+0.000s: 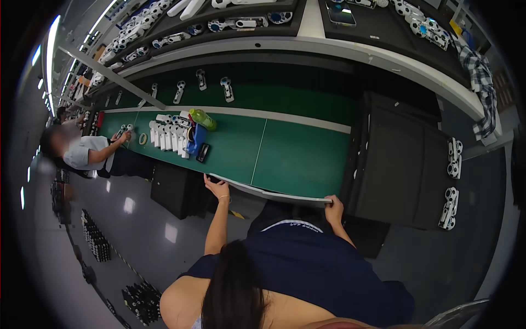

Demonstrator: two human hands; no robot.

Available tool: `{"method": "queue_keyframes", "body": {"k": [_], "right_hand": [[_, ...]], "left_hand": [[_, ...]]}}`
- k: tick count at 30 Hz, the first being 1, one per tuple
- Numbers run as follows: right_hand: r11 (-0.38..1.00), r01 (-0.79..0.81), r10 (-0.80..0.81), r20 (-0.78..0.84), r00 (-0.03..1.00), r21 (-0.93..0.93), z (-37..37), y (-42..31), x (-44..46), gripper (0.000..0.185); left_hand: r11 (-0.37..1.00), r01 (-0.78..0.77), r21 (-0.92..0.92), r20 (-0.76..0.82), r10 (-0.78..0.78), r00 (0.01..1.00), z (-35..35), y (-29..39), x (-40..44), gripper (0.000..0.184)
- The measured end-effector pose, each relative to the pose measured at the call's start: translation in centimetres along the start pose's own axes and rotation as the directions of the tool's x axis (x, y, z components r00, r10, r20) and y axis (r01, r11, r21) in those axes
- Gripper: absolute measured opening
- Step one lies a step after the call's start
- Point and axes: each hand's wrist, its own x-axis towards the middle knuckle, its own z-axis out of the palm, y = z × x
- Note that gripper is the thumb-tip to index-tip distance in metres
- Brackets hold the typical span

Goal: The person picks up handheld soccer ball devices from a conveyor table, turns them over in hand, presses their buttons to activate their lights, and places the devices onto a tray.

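Observation:
At the near edge of the green work surface (301, 159), a long, thin pale strip or panel edge (268, 193) runs between my two hands. My left hand (217, 188) has its fingers closed at the strip's left end. Around the right end, the fingers of my right hand (333, 206) are wrapped. A small black box (203, 152) lies on the surface beyond my left hand. Behind it are a blue holder (195, 140), a green bottle (203, 119) and a row of white parts (168, 137).
Dark foam sheets (397, 159) are stacked at the right, with white parts (450, 208) on their far edge. A co-worker (90, 153) works at the left. A shelf (383, 60) crosses above, and dark boxes (175, 189) stand below the bench.

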Motion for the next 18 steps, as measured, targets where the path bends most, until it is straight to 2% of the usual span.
{"method": "queue_keyframes", "body": {"k": [1, 2, 3, 4, 5, 6, 7, 8, 9, 11, 13, 14, 15, 17, 18], "right_hand": [[0.999, 0.040, -0.038, -0.061, 0.997, 0.025, 0.5, 0.5, -0.6, 0.014], [0.997, -0.021, 0.024, -0.028, 0.999, 0.080, 0.7, 1.3, -1.5, 0.017], [0.996, -0.039, 0.041, -0.027, 0.999, 0.079, 1.1, 2.4, -2.6, 0.017], [0.982, -0.107, 0.108, 0.005, 0.994, 0.157, 1.5, 3.5, -3.6, 0.019], [0.957, -0.174, 0.169, 0.041, 0.985, 0.231, 2.0, 4.5, -4.5, 0.021], [0.890, -0.161, 0.169, 0.020, 0.985, 0.427, 2.9, 4.6, -4.7, 0.024], [0.891, -0.178, 0.183, 0.028, 0.983, 0.418, 3.0, 5.0, -4.9, 0.024], [0.822, -0.309, 0.324, 0.053, 0.945, 0.479, 3.0, 5.3, -4.8, 0.021], [0.731, -0.421, 0.452, 0.080, 0.888, 0.537, 3.2, 4.9, -4.2, 0.018], [0.724, -0.408, 0.455, 0.059, 0.889, 0.556, 3.6, 5.4, -3.3, 0.013], [0.414, -0.535, 0.630, 0.192, 0.752, 0.737, 3.2, 4.3, -2.0, 0.014], [0.392, -0.628, 0.637, 0.295, 0.713, 0.672, 2.8, 4.2, -1.5, 0.015], [0.395, -0.633, 0.645, 0.290, 0.707, 0.666, 3.0, 3.1, -0.9, 0.015], [0.355, -0.666, 0.793, 0.166, 0.586, 0.656, 3.1, -1.0, 1.2, 0.024], [0.360, -0.664, 0.793, 0.159, 0.588, 0.655, 3.3, -1.2, 2.0, 0.024]], "left_hand": [[1.000, -0.014, -0.003, 0.029, 0.014, 0.999, -0.4, -0.7, 0.7, 0.097], [0.995, -0.068, 0.073, 0.047, 0.065, 0.997, -0.5, -2.0, 1.4, 0.099], [0.999, -0.029, 0.039, 0.169, 0.022, 0.985, -0.6, -3.6, 1.9, 0.102], [1.000, 0.018, 0.009, 0.289, -0.020, 0.957, -0.8, -4.0, 2.1, 0.106], [0.996, 0.066, 0.055, 0.428, -0.084, 0.900, -0.9, -4.4, 2.2, 0.098], [0.996, -0.011, 0.091, 0.517, -0.038, 0.855, -0.7, -5.2, 2.3, 0.090], [0.989, -0.085, 0.118, 0.602, -0.003, 0.799, -0.7, -6.0, 2.3, 0.083], [0.990, -0.121, 0.068, 0.642, 0.049, 0.765, -0.5, -6.7, 2.5, 0.071], [0.991, -0.112, 0.074, 0.646, 0.038, 0.762, -0.1, -6.6, 2.8, 0.071], [0.998, -0.065, 0.018, 0.627, 0.039, 0.778, 0.7, -5.6, 3.8, 0.062], [0.995, -0.095, 0.000, 0.625, 0.074, 0.777, 1.8, -3.8, 6.4, 0.059], [0.991, -0.132, -0.026, 0.614, 0.120, 0.780, 2.8, -2.7, 8.0, 0.056], [0.989, -0.146, -0.027, 0.622, 0.131, 0.772, 3.8, -0.9, 9.8, 0.053], [0.985, -0.167, -0.048, 0.644, 0.158, 0.748, 6.5, 1.5, 14.0, 0.049], [0.982, -0.176, -0.069, 0.655, 0.178, 0.734, 8.3, 2.3, 16.2, 0.047]]}}
